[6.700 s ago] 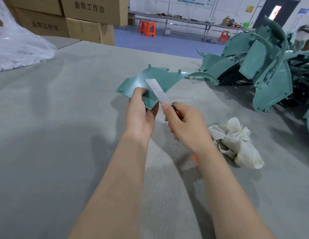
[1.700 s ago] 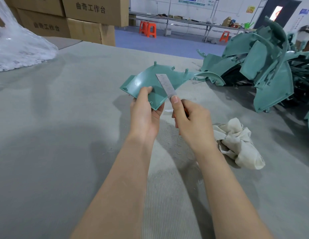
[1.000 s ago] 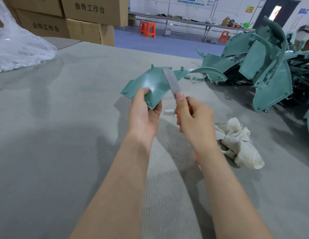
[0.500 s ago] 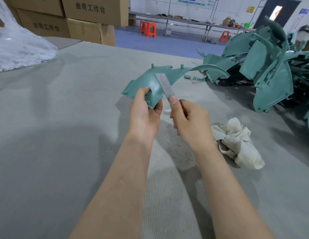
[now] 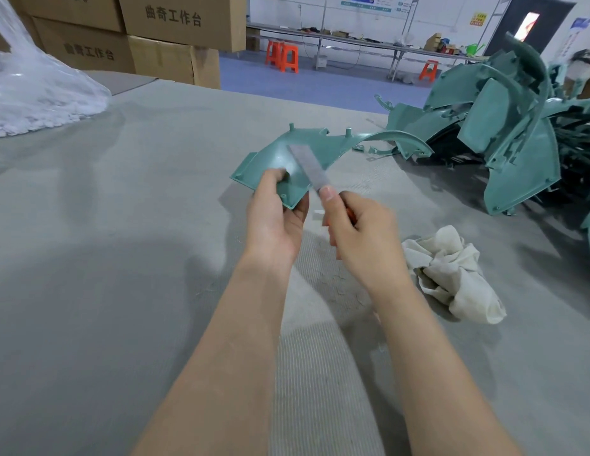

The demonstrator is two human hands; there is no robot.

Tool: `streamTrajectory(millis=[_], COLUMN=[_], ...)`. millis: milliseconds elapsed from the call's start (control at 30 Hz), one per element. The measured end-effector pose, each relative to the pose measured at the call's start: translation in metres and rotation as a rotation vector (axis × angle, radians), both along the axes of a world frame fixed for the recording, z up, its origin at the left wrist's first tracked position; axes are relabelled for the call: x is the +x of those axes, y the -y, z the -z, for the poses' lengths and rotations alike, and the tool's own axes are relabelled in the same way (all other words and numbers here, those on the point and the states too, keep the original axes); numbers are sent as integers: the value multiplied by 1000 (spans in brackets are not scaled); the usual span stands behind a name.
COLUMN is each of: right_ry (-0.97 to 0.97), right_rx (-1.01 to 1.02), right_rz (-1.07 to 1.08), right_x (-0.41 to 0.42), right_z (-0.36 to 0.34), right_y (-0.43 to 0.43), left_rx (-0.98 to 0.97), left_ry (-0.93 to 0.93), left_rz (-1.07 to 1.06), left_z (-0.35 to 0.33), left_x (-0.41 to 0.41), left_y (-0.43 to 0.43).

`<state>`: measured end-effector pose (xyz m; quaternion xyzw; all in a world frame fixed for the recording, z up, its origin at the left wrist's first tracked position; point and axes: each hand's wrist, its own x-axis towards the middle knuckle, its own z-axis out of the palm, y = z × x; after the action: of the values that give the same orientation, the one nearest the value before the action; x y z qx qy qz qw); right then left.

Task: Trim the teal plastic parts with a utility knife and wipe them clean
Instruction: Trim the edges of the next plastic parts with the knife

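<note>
A flat teal plastic part (image 5: 280, 159) with small pegs and a long curved arm is held above the grey table. My left hand (image 5: 274, 215) grips its near corner, thumb on top. My right hand (image 5: 359, 235) grips an orange-handled utility knife (image 5: 308, 166), forefinger along the spine. The long grey blade lies across the part's near right edge. A crumpled white cloth (image 5: 451, 274) lies on the table just right of my right wrist.
A tall heap of teal parts (image 5: 504, 126) fills the table's right side. A clear plastic bag (image 5: 30, 87) sits far left, cardboard boxes (image 5: 148, 37) behind it. The grey felt table (image 5: 106, 258) spreads wide on the left. Small plastic shavings lie under my hands.
The knife blade has slid back and forth along the part's right edge. My left hand has tilted the part slightly. The cloth and the heap have stayed put.
</note>
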<state>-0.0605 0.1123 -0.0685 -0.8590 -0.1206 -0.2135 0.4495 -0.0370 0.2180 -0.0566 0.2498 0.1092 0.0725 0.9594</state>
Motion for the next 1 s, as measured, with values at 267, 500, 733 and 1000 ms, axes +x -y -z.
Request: streamTrajectory(millis=[267,500,733,1000], right_ry=[-38,-79,-127,-167], right_rx=[47,-12,73,314], right_rz=[64,-12,-42,134], right_x=[4,3,3,10], right_z=[1,1,1,-2], right_y=[6,5,7,28], left_rx=[84,203,210,247], left_ry=[7,23,23,90], left_rz=[-38,-114,-119,-105], left_z=[-1,-3,0,1], left_x=[-2,-2,0,0], left_y=[1,1,-2,-6])
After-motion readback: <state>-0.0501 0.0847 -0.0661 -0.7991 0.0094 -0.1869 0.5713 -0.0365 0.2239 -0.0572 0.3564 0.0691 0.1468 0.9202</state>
